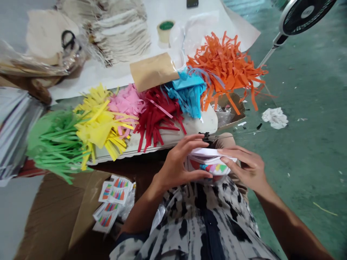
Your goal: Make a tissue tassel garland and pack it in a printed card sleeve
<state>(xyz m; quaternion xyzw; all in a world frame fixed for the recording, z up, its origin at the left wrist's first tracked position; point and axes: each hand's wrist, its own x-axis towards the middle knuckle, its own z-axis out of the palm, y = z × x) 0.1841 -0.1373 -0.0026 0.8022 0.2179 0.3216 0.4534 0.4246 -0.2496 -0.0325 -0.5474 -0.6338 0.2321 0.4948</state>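
Above my lap, my left hand (180,162) and my right hand (246,164) hold a clear packet (214,168) between them. A white strip runs along its top, and a card with coloured shapes shows through its front. My left fingers curve round its left side, the thumb on the front. The right thumb and fingers pinch the strip at its right end. On the table edge beyond lie fringed paper bunches: green (55,139), yellow (101,124), pink (127,101), dark red (159,112), blue (188,92) and orange (226,65).
Packets with printed cards (111,202) lie in a cardboard box (81,213) at lower left. Behind the bunches are a brown paper piece (153,71), a tape roll (165,32) and black-handled scissors (68,39). A fan (306,14) stands at upper right.
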